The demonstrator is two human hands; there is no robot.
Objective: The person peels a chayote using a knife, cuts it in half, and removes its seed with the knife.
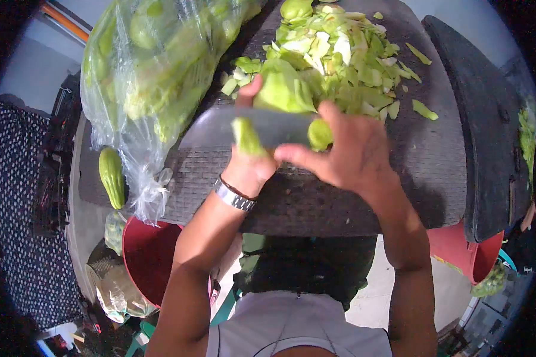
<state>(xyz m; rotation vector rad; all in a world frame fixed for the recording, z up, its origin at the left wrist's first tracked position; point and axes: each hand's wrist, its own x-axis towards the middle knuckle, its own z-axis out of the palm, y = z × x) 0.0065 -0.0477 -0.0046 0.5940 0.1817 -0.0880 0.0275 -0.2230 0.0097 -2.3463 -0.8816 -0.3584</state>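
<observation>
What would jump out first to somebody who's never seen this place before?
Probably the broad knife blade, blurred across the middle between the left hand and right hand. Next, the heap of pale green slices beyond the hands, toward the far side of the dark table surface. The bulging clear plastic bag of green vegetables at upper left competes for attention too.

Clear glossy plastic bag; smooth metal blade.

Our arms reach forward, left hand and right hand close together, right thumb pointing leftward.
</observation>
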